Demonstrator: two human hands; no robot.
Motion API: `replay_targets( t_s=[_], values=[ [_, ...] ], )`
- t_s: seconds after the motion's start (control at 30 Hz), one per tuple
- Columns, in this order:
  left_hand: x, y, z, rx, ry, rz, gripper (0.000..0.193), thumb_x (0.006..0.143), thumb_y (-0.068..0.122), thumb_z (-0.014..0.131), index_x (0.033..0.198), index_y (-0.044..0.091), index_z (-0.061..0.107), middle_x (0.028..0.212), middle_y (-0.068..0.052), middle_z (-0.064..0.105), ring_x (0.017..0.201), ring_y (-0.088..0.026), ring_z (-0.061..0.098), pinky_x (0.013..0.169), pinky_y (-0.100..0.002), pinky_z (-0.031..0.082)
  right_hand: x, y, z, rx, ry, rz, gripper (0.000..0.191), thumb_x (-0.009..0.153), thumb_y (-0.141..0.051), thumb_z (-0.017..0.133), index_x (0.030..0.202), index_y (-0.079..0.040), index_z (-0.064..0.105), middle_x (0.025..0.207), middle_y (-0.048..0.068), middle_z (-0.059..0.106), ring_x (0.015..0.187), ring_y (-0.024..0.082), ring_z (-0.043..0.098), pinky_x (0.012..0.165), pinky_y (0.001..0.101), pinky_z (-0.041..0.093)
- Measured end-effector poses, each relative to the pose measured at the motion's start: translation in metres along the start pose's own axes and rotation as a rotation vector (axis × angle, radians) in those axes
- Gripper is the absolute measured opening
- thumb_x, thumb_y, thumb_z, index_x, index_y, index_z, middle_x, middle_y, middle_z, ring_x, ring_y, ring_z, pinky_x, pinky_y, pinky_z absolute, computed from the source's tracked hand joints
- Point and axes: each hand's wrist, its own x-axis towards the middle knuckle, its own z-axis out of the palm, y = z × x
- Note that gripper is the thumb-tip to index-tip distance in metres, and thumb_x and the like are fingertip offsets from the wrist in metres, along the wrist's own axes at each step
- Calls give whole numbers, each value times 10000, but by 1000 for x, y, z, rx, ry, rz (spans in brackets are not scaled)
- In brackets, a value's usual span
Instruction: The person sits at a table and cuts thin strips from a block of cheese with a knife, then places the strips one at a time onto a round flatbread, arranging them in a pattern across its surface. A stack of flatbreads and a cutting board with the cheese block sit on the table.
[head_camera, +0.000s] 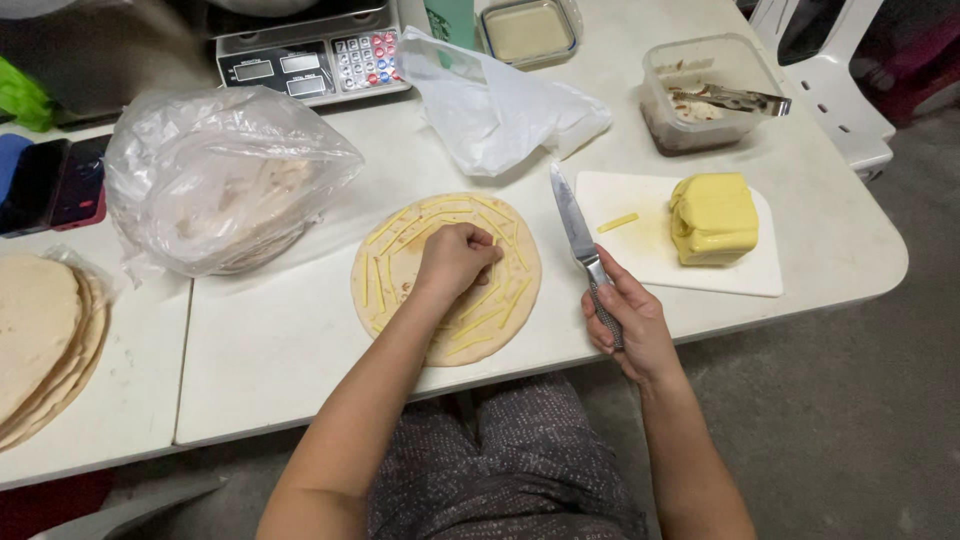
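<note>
My left hand (455, 258) rests loosely clenched, fingers curled, on the round tortilla (446, 278) strewn with yellow cheese strips (480, 300), which lies flat on the white table (280, 340) directly before me. My right hand (628, 322) grips the handle of a knife (582, 245), blade pointing away, just beside the white cutting board (650, 250) bearing a yellow cheese block (713, 217). A clear plastic bag of tortillas (225, 185) sits left, a crumpled white bag (495, 105) beyond, a scale (310, 55) behind.
</note>
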Motion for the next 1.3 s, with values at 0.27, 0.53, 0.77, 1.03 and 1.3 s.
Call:
replay_targets(
  t_s=[0.27,0.53,0.77,1.03,1.3],
  values=[
    [0,-1,-9,-14,8,-8,254,896,81,692,1123,-34,700,792,-87,717,604,-149,697,520,-300,595,-2,-1,2,-16,21,5,552,1030,-105,523,1575,-96,434,815,75,605,481,62,438,407,212,356],
    [-11,-11,-22,457,31,291,206,775,91,779,966,14,777,911,-160,755,848,-285,728,789,-393,576,-2,0,3,-36,39,7,556,1020,-107,539,1568,-109,444,811,75,613,479,61,441,406,213,353],
    [-10,-5,-13,459,27,334,175,789,128,801,911,4,783,910,-181,726,855,-311,709,794,-413,565,-3,0,2,-61,34,-16,553,1029,-104,537,1574,-94,443,817,78,622,488,59,450,411,207,360],
    [-14,-2,-16,441,19,310,175,823,104,755,966,10,791,958,-194,719,900,-336,699,834,-434,554,-4,-1,3,-43,42,-5,556,1026,-102,533,1573,-98,436,824,79,628,496,57,456,418,201,364],
    [-21,14,-9,466,88,472,190,878,81,678,1025,16,780,1041,-189,701,997,-359,659,914,-449,521,-17,-10,-7,-481,203,-90,562,1014,-95,534,1564,-147,431,786,37,626,488,60,458,412,220,400]
  ],
)
